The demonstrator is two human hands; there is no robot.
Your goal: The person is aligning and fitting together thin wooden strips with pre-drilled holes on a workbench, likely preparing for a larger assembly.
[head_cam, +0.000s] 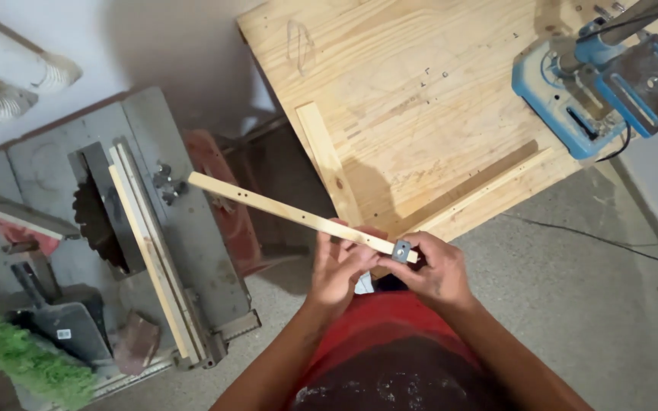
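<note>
My left hand (pixel 342 262) grips a long thin wooden strip (pixel 283 208) near its close end; the strip has small holes and points away to the upper left. My right hand (pixel 436 268) pinches a small grey metal bracket (pixel 402 250) pressed against the strip's end. Both hands are held in front of my red shirt, just off the near edge of a pale wooden workbench (pixel 413 84).
Two loose wooden strips (pixel 327 158) (pixel 489 190) lie on the workbench, and a blue drill press (pixel 603 76) stands at its far right. A table saw (pixel 127 221) with a round blade and more strips is at left. A cable (pixel 595 240) crosses the concrete floor.
</note>
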